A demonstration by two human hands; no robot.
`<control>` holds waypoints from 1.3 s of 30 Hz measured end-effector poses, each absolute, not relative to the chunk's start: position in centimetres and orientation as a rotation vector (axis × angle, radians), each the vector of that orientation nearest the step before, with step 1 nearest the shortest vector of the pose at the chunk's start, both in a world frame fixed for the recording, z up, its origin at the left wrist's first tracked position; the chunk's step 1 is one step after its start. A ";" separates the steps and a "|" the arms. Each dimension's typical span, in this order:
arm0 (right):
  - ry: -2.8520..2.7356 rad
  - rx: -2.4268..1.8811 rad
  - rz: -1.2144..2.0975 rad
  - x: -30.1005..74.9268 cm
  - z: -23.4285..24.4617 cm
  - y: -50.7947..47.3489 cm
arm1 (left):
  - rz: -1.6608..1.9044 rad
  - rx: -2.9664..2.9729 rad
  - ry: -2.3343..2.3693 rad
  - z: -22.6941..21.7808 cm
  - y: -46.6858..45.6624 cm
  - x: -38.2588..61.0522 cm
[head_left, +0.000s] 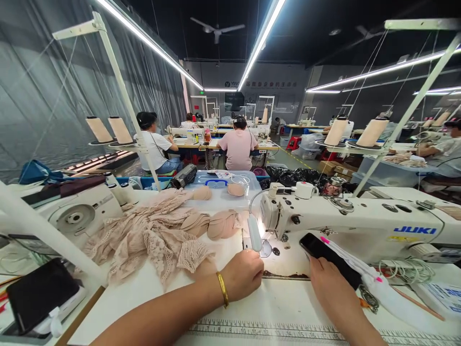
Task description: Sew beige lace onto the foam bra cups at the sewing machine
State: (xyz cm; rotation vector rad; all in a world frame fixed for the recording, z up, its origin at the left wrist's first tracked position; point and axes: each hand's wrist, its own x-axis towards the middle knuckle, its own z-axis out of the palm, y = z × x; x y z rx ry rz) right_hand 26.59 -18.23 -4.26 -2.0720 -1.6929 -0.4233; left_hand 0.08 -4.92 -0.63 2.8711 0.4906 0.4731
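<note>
My left hand (243, 275), with a gold bangle (222, 290) at the wrist, is closed with its fingers curled under, just below the small work lamp (254, 234). Whatever it may hold is hidden. At the front of the white sewing machine (353, 226), my right hand (327, 281) grips the near-left side of a black smartphone (333, 257), which lies tilted along the machine bed. A white strip with pink ends (355, 262) runs beside the phone. To the left of my hands, beige lace fabric (151, 240) is heaped near stacked beige cups (223, 224).
A ruler tape (266, 330) runs along the table's front edge. A clear plastic box (201, 180) stands behind the cups. Another phone (41, 293) rests at far left. Thread stands (120, 91) rise on both sides. Other people (238, 146) sit at machines ahead.
</note>
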 end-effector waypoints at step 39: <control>-1.285 -1.878 0.621 22.5 -4.1 -10.6 | 0.413 2.351 1.066 -0.4 -1.2 3.9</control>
